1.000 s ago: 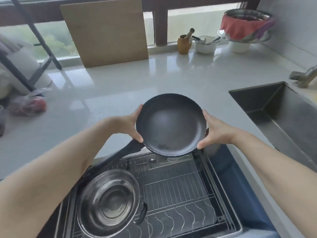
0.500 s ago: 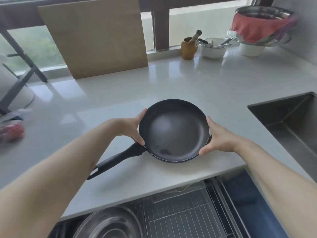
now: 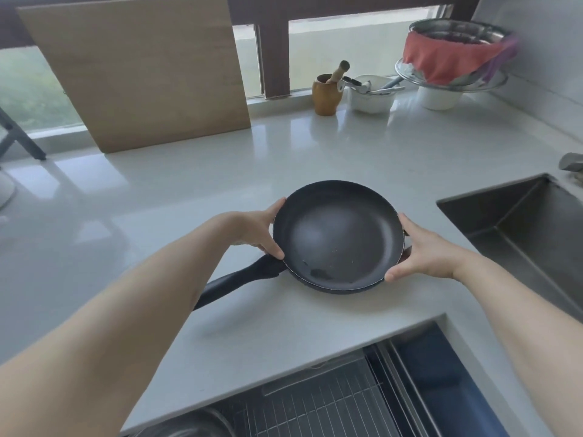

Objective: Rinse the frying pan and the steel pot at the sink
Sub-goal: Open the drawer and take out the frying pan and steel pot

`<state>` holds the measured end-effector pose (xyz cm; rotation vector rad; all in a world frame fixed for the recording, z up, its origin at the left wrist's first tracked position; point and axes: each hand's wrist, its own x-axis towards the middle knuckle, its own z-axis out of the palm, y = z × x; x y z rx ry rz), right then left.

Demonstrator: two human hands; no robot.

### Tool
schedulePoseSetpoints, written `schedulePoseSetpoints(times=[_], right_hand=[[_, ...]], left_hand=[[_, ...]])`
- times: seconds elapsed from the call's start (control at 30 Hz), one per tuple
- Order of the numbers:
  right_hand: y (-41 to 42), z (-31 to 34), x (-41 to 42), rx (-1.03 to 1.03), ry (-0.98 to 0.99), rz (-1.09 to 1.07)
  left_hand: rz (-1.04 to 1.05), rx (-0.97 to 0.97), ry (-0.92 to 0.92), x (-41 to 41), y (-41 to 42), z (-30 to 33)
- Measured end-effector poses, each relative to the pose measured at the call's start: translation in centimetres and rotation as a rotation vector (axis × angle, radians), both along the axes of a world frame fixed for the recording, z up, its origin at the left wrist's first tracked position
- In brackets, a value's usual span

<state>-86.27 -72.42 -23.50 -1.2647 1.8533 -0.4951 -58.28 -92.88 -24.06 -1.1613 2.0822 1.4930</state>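
I see the round black non-stick frying pan [image 3: 337,236] held by its rim over the pale grey stone countertop [image 3: 195,190], near the front edge, its long black handle [image 3: 239,279] pointing toward the lower left. My left hand [image 3: 252,230] grips the left rim, thumb curled over the near edge and fingers wrapped behind; my right hand [image 3: 424,250] grips the right rim the same way, thumb on the near lip. I cannot tell whether the pan's base touches the counter. The dark steel sink basin [image 3: 517,234] lies well apart to the right. At the bottom left only a blurred sliver of the shiny steel pot [image 3: 189,425] shows beside the wire dish rack [image 3: 318,408] in the open drawer. A tall wooden cutting board [image 3: 138,70] leans against the window, with a wooden mortar and pestle [image 3: 327,93] and a white bowl of utensils [image 3: 371,94] on the far counter
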Motion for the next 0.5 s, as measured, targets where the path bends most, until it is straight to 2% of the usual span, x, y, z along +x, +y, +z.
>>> schedulePoseSetpoints(times=[0.13,0.27,0.4,0.5], right_hand=[[0.4,-0.9,-0.5,0.029,-0.036,-0.013],[0.7,-1.0,-0.2,0.014,-0.021,-0.014],[1.6,-0.8,0.9,-0.058,0.1,-0.106],[3.5,-0.6,3.1,-0.207,0.204,-0.198]], left_hand=[[0.027,0.048,0.02,-0.5,-0.5,-0.2],[0.03,0.004,0.033,-0.5,0.0,0.3],[0.052,-0.311,0.019,0.5,2.3,1.1],[0.234,-0.542,0.254,2.9,5.6,2.0]])
